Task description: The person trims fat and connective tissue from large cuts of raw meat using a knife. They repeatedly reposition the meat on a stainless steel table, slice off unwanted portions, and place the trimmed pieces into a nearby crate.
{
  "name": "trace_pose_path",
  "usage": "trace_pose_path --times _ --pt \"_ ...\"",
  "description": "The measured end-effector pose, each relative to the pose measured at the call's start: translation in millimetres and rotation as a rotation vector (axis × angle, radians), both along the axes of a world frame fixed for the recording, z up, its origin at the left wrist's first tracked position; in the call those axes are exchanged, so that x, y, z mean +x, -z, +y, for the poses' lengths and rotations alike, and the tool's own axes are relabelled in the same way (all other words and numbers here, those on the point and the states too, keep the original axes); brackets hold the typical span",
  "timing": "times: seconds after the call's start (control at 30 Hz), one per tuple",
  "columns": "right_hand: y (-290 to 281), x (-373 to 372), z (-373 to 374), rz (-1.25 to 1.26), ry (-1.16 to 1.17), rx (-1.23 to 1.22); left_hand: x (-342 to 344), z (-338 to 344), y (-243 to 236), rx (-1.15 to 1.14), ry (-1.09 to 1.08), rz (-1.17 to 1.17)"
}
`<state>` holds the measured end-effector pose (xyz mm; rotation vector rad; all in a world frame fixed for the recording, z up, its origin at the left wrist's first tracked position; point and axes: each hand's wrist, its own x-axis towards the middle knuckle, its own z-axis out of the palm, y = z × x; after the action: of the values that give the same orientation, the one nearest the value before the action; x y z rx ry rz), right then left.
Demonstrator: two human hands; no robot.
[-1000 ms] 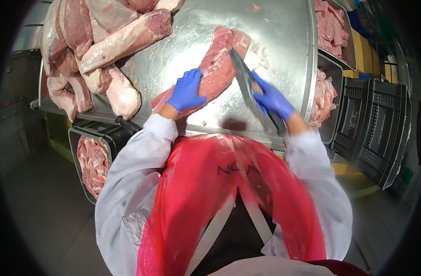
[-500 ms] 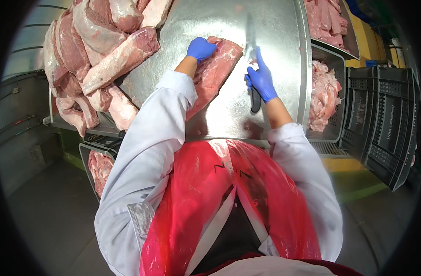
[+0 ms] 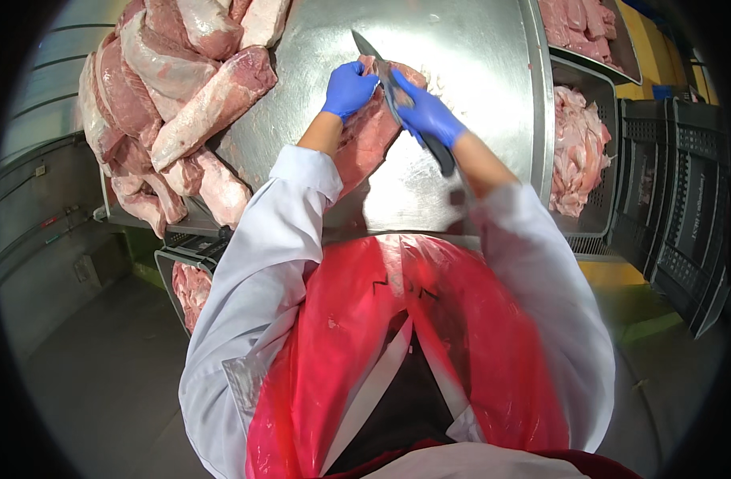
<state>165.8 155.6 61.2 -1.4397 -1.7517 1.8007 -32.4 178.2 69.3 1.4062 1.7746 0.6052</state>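
My left hand (image 3: 349, 89), in a blue glove, grips the upper part of a long pink slab of raw meat (image 3: 355, 150) lying on the steel table (image 3: 298, 88). My right hand (image 3: 428, 116), gloved in blue too, is closed on a knife (image 3: 441, 157) with a black handle. Its blade points up and to the left across the top end of the slab, just right of my left fingers. Part of the slab is hidden under my left wrist and sleeve.
A heap of raw meat pieces (image 3: 186, 72) covers the table's left side. At the right are a tub of pink cuts (image 3: 577, 28), a crate of pale trimmings (image 3: 577, 152) and dark plastic crates (image 3: 685, 215). Another crate of meat (image 3: 190, 291) stands below the table's left front edge.
My left hand has moved up to the slab's top end. The knife, right of the slab half a second ago, has swung left and now lies across it.
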Motion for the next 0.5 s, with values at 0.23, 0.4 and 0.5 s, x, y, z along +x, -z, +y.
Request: trace_pose_path --times 0.23,0.4,0.5 --pt "0.5 41.4 -29.4 0.098 -0.154 0.003 -9.5 -1.7 -7.2 0.06 -0.014 0.202" --pt "-13.6 8.3 15.4 0.107 -0.122 -0.131 14.0 -3.0 -25.3 0.219 0.17 0.413" --pt "-18.6 14.2 22.1 0.116 -0.288 -0.048 0.7 -3.0 -23.1 0.263 0.181 0.417"
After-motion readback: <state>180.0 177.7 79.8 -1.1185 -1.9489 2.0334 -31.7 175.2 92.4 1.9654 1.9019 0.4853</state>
